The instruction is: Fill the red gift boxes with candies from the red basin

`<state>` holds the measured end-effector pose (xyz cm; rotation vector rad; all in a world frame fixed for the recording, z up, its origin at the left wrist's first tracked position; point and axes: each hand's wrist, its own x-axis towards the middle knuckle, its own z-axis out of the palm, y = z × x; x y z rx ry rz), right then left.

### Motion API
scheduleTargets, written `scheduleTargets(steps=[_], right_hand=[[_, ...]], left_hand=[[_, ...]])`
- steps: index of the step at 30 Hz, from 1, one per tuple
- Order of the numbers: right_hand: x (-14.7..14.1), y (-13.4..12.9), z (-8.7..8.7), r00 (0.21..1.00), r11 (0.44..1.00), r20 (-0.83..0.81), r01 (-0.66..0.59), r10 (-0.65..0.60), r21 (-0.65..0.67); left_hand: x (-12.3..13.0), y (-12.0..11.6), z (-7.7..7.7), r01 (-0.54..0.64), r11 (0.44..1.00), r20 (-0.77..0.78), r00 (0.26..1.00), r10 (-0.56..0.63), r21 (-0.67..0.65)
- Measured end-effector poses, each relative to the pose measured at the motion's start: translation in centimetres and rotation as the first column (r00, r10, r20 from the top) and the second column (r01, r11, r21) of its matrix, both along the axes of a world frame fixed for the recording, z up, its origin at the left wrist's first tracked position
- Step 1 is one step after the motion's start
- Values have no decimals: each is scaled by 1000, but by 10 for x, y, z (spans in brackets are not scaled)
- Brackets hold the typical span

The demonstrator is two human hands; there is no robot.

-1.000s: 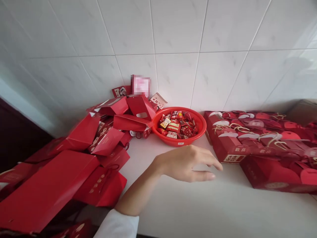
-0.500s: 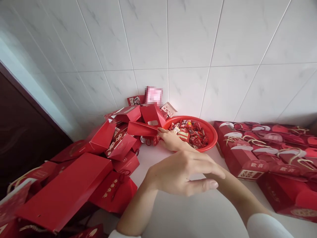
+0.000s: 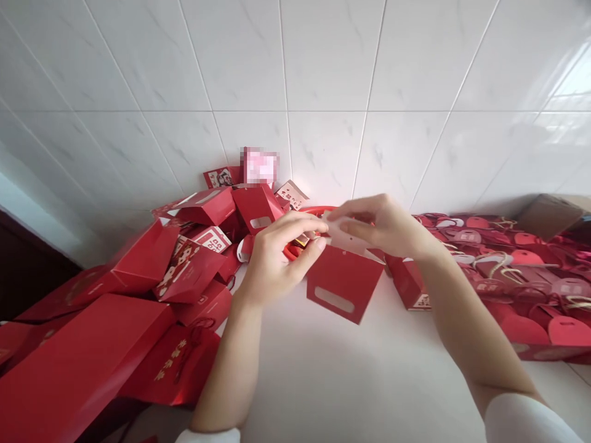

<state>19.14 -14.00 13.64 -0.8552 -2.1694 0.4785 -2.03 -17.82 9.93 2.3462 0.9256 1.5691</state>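
Observation:
A small red paper gift box (image 3: 344,280) hangs in the air above the white tabletop (image 3: 341,375), its pale inside showing at the top and a long cut-out slot low on its face. My left hand (image 3: 277,255) pinches its upper left corner between thumb and fingers. My right hand (image 3: 388,227) is closed on the pale top edge from behind. Directly behind my hands is a red plastic basket (image 3: 318,210); mostly its rim shows, and its contents are largely hidden.
Red boxes (image 3: 87,351) lie heaped on the left up to the tiled wall (image 3: 323,154). Rows of closed red gift boxes with rope handles (image 3: 508,271) stand on the right. A brown carton (image 3: 549,215) sits at the back right.
My right hand has drawn the red box from the heap to the middle. My left hand, formerly free, now grips its corner. The view has swung to the right.

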Motion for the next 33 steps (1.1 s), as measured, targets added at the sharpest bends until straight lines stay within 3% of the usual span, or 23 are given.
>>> scheduleTargets(steps=[4, 7, 10, 13, 17, 21, 26, 29, 33], right_hand=[[18, -19, -27, 992, 989, 104, -56, 71, -139], [26, -15, -58, 991, 972, 51, -114, 127, -208], [31, -5, -80, 984, 953, -5, -171, 175, -251], [35, 1, -85, 975, 937, -54, -224, 217, -267], [40, 14, -79, 959, 919, -198, -256, 203, -299], [42, 46, -84, 934, 929, -357, -109, -27, -355], [27, 106, -114, 926, 872, -106, 295, -362, -391], [14, 135, -127, 919, 851, 9, 368, -393, -374], [1, 153, -131, 952, 881, 156, 305, -265, -361]], left_hand=[[11, 17, -12, 68, 962, -206, 971, -125, -264], [19, 28, -21, 48, 901, -397, 887, -237, -431], [27, 35, -28, 48, 861, -449, 837, -312, -507], [30, 39, -32, 69, 835, -399, 855, -332, -546], [24, 43, -32, 61, 825, -356, 882, -308, -562], [10, 48, -30, 40, 834, -354, 893, -276, -550], [2, 52, -29, -18, 800, -395, 876, -276, -599], [-1, 53, -27, 81, 789, -333, 876, -347, -609], [-7, 58, -25, 221, 772, -117, 927, -355, -595]])
